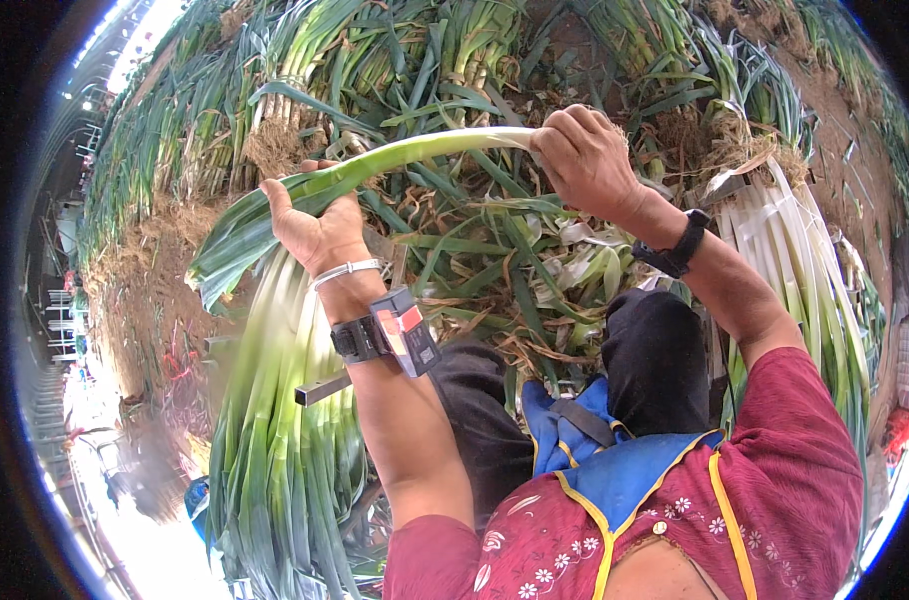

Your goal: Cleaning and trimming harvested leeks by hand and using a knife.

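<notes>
Stretching in a shallow arc between both hands, a long leek with a white shank and broad green leaves (415,152) is held above a heap of loose green and dry straw-coloured leaves (520,260). At the leek's white end, the right hand (583,160) has its grip pinching the shank, fingers curled over it; at the leek's leafy end, the left hand (320,228) has its grip wrapped around the greens, thumb on one side, fingertips showing beyond. Below the leek's leafy end hangs a thick bundle of pale-stemmed green leeks (285,410), beside a square grey metal bar (321,388). Right of the leek's white end lies a second pile of white-stemmed leeks (790,245); beyond the leek stand rooted, untrimmed leek bunches (465,65).
</notes>
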Demonstrator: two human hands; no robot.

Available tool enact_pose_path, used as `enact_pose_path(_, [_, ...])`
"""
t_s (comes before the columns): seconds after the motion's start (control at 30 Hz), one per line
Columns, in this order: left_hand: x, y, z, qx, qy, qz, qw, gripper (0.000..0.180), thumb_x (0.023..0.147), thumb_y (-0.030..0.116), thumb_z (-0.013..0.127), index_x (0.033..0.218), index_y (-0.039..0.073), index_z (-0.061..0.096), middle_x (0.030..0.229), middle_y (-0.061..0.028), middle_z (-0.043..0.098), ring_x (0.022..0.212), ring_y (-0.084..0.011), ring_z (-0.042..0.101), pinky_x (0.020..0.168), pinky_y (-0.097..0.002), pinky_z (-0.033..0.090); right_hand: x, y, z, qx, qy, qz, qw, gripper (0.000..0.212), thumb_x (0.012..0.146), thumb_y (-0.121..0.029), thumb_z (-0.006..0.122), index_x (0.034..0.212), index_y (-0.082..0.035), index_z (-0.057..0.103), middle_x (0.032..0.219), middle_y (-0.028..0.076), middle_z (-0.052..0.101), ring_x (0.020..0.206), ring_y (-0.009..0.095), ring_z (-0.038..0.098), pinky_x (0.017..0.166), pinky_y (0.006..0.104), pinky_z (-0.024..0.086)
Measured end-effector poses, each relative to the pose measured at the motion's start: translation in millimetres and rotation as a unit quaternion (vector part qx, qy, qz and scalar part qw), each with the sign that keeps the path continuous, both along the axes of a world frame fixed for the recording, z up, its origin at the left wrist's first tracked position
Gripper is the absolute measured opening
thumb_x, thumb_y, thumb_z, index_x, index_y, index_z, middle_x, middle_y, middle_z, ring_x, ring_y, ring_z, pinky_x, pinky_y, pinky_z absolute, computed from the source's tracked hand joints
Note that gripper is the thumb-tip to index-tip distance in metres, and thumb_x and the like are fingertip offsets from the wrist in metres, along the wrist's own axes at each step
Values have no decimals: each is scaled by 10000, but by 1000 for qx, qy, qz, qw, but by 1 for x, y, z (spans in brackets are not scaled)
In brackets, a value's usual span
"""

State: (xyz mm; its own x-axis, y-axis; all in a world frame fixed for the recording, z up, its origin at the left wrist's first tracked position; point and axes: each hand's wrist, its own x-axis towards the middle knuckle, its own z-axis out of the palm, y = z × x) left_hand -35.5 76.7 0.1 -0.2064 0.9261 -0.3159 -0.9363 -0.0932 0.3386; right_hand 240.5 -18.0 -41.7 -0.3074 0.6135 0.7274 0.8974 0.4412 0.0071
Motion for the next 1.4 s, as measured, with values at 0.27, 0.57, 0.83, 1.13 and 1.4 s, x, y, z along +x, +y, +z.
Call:
enact_pose_path(0.27, [-5,1,-10,-5,4,-34,999,244,917,306,568,997,89,491,864,-116,536,834,-267,534,792,-465,451,7,-4,-6,44,-36,71,996,237,651,-118,638,864,-59,552,783,34,499,746,201,512,656,327,433])
enact_pose_path(0.57, [5,0,-16,25,16,-70,997,342,966,368,447,1016,32,488,922,-175,583,920,-328,529,880,-543,430,-6,-7,-1,-78,61,-19,995,189,771,-156,637,894,-69,523,851,68,488,785,240,498,673,371,427])
enact_pose_path(0.83, [9,-3,-16,101,22,-103,989,317,958,367,463,1024,58,490,896,-140,589,884,-311,527,876,-531,432,-9,5,-5,-21,62,-19,998,168,766,-152,633,850,-75,510,811,52,486,767,234,495,682,353,409])
enact_pose_path(1.13, [2,-6,-9,125,-124,-116,978,291,934,353,515,1033,82,477,908,-95,554,864,-276,530,842,-495,433,-9,-2,1,35,-22,56,998,236,664,-131,635,876,-76,546,801,23,488,736,193,503,642,326,408])
enact_pose_path(1.4, [12,-6,-8,25,-29,-66,997,314,941,325,513,1072,49,442,900,-122,526,819,-268,529,850,-519,416,2,-6,4,65,-69,101,990,305,627,-126,637,915,-70,557,811,27,491,749,190,507,641,313,412])
